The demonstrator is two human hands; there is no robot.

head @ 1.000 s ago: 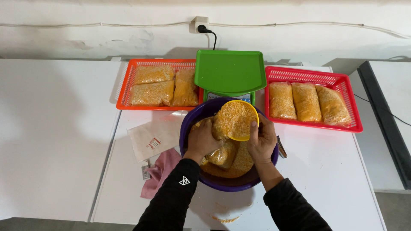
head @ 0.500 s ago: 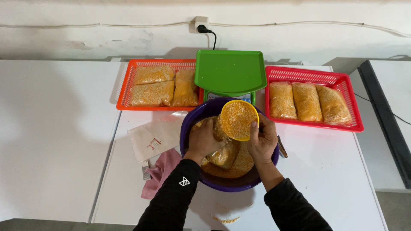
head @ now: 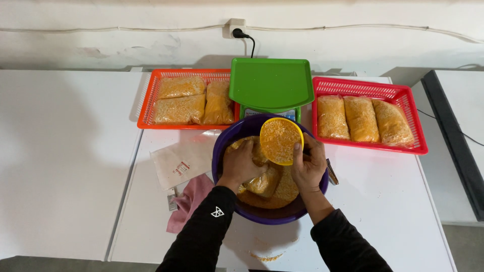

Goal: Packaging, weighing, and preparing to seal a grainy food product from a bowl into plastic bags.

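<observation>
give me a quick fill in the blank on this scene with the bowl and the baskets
1. The right hand holds a small ____ bowl full of grain.
2. Both hands work over a large ____ basin.
3. The red basket holds ____ filled bags.
4. The tray of the scale is ____.

Missing words: yellow; purple; three; green

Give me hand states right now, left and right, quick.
Left hand: closed on a clear bag of yellow grain inside the purple bowl.
Right hand: fingers gripping a yellow cup full of grain, tilted over the bowl.
</observation>
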